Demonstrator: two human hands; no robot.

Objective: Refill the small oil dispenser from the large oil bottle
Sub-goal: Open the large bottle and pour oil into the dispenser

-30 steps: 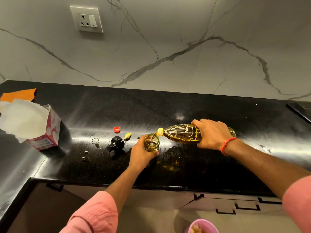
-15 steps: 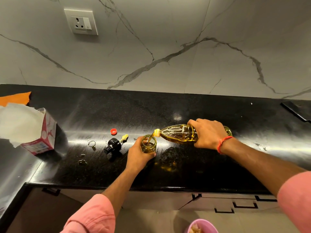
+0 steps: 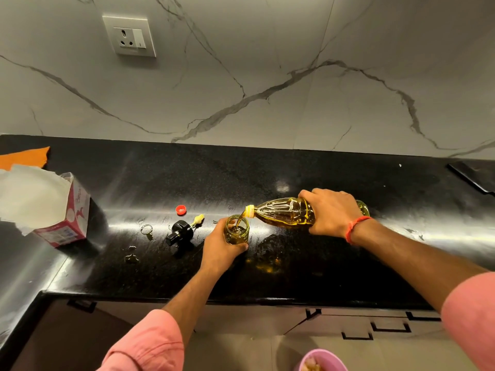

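Two hands work at the black surface (image 3: 321,167): the left hand (image 3: 218,246) has its grip wrapped round the small oil dispenser (image 3: 237,229), standing upright near the middle, while the right hand (image 3: 330,211) clasps the large oil bottle (image 3: 284,214), tipped sideways with its mouth over the dispenser's rim and oil streaming in. Left of them lie a black pump cap (image 3: 180,231) and a red cap (image 3: 181,209). Far left, the pink carton (image 3: 76,212) carries print too small to read.

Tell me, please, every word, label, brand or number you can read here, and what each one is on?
None can be read for certain.
Pink carton: printing on its side and lower label, too small and blurred.
Oil bottle: no label visible.
Small jar: no text visible.
Wall socket: no lettering legible.
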